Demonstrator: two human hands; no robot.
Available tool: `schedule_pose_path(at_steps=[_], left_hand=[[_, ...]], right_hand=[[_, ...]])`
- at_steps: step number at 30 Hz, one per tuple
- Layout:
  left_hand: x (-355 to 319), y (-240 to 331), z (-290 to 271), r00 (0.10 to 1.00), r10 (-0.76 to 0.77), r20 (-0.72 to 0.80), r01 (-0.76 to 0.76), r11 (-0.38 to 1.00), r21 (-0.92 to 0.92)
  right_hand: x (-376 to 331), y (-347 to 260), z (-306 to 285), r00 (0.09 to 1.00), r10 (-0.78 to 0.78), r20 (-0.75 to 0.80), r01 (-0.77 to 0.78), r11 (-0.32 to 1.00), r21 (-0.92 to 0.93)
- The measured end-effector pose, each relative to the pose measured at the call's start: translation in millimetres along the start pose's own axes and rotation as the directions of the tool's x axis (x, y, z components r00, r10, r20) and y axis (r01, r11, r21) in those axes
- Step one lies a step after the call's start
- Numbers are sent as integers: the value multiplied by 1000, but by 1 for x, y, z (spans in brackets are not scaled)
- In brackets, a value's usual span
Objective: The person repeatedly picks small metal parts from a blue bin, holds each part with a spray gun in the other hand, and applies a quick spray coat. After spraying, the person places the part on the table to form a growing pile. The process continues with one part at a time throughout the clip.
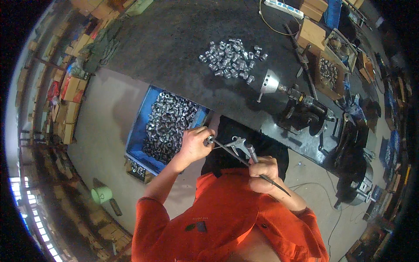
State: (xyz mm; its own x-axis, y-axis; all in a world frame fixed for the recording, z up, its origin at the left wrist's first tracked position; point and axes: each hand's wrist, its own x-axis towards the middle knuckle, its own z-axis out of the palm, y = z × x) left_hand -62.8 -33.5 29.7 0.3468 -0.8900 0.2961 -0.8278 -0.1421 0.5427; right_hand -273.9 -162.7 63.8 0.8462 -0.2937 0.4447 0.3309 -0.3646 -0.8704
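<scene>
My left hand [195, 145] is closed round a small shiny metal fitting [210, 139], its round open end facing up between thumb and fingers. Closed in my right hand [264, 173] is a slim dark metal rod [279, 186], tapering to a point below the hand. Its other end reaches across to the fitting; whether it enters it I cannot tell. A silver metal tool with a lever [238, 146], shaped like an air gun, shows above my right fingers, which seem to hold it too. Beside my left hand, a blue bin [139, 131] is filled with similar fittings.
A pile of fittings [233, 59] lies on the dark workbench [161, 43]. To its right sit a drill-like machine [305, 100] with a silver cone and a cardboard box of parts [328, 74]. Shelves [48, 118] line the left; a green bucket [101, 194] lies on the floor.
</scene>
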Motion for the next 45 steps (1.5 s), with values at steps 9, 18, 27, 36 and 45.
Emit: schedule_pose_path(at_steps=[9, 18, 27, 36, 45], left_hand=[[3, 19, 14, 998, 27, 61, -26, 999, -24], [28, -2, 20, 991, -114, 69, 107, 990, 92], [170, -6, 32, 996, -38, 87, 20, 981, 195], [272, -25, 52, 984, -155, 92, 122, 946, 300], [189, -55, -6, 984, -152, -91, 151, 988, -24]], right_hand=[[13, 12, 17, 988, 109, 110, -102, 992, -69], [-8, 16, 8, 987, -134, 92, 159, 922, -354], [-13, 2, 1, 989, -76, -128, 33, 950, -311], [-21, 1, -1, 984, 12, -179, -59, 965, -256], [-26, 15, 4, 978, 26, -208, -52, 991, -122]])
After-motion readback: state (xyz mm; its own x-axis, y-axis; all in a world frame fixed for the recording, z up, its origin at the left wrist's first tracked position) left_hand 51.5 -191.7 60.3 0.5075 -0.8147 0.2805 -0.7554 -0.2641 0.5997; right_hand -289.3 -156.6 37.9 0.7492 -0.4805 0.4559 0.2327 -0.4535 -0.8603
